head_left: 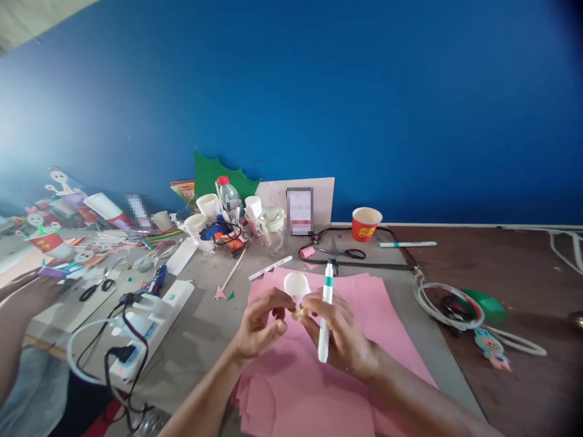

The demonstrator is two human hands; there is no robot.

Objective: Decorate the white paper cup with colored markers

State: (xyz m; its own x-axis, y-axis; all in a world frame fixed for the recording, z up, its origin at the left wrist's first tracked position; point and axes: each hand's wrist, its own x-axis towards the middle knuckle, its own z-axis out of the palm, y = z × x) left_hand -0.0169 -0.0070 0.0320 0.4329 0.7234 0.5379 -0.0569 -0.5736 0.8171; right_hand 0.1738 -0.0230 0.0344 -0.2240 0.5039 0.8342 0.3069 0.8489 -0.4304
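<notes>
My right hand (pixel 344 331) holds a white marker (pixel 325 315) with a green band, its tip pointing up, between the fingers. The same hand's fingertips pinch a small yellowish piece (pixel 299 314). Close beside it, my left hand (pixel 264 325) has its fingers curled near that piece; whether it grips anything is too small to tell. A white paper cup (pixel 296 284) stands just behind the fingertips, partly hidden by them. Under both hands lie stacked pink sheets (pixel 310 388).
A power strip (pixel 155 331) with cables lies left, near another person's hand (pixel 40 291). Behind are cups, a bottle (pixel 229 197), a glass jar (pixel 274 233), a phone (pixel 299 210), scissors (pixel 354 254) and a red cup (pixel 365 226). A coiled cable (pixel 428 303) lies right.
</notes>
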